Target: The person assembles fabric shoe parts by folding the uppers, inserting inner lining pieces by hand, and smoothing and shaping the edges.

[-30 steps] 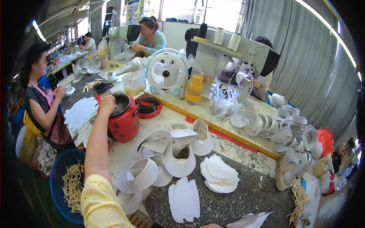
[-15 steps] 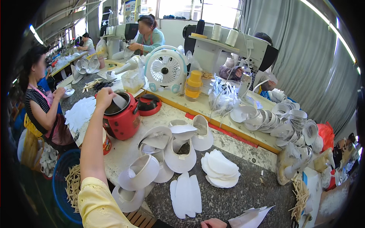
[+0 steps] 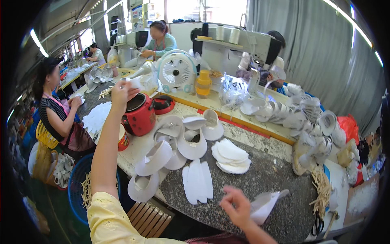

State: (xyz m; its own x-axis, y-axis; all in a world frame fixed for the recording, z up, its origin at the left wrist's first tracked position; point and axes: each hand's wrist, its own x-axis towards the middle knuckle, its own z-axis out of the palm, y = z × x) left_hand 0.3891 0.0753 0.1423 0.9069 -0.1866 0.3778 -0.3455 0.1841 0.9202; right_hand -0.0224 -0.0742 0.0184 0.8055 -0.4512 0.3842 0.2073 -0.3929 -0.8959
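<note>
My left hand (image 3: 123, 94) is closed on a thin white brim-shaped piece (image 3: 134, 83), raised above the open mouth of a red pot (image 3: 139, 118). Part of the piece is hidden behind my fingers. Low on the dark stone-topped bench, my right hand (image 3: 237, 205) has its fingers bent and apart, with nothing seen in them. Right beside it lies a folded white sun visor (image 3: 264, 207). Several off-white visors (image 3: 191, 144) are grouped in the middle of the bench. Nearby are a stack of white half-oval pieces (image 3: 231, 156) and a fan of long white strips (image 3: 198, 181).
The pot's lid (image 3: 163, 104) sits beside it. Behind stand a fan (image 3: 177, 73), a yellow cup (image 3: 203, 84) and a sewing machine (image 3: 229, 53). Wooden clothespins fill a blue basket (image 3: 74, 191); more (image 3: 321, 189) lie at right. A co-worker (image 3: 61, 110) stands at left.
My left hand has lifted the white piece up out of the pot's mouth. My right hand has come up from the lower edge and moved onto the bench beside the folded visor.
</note>
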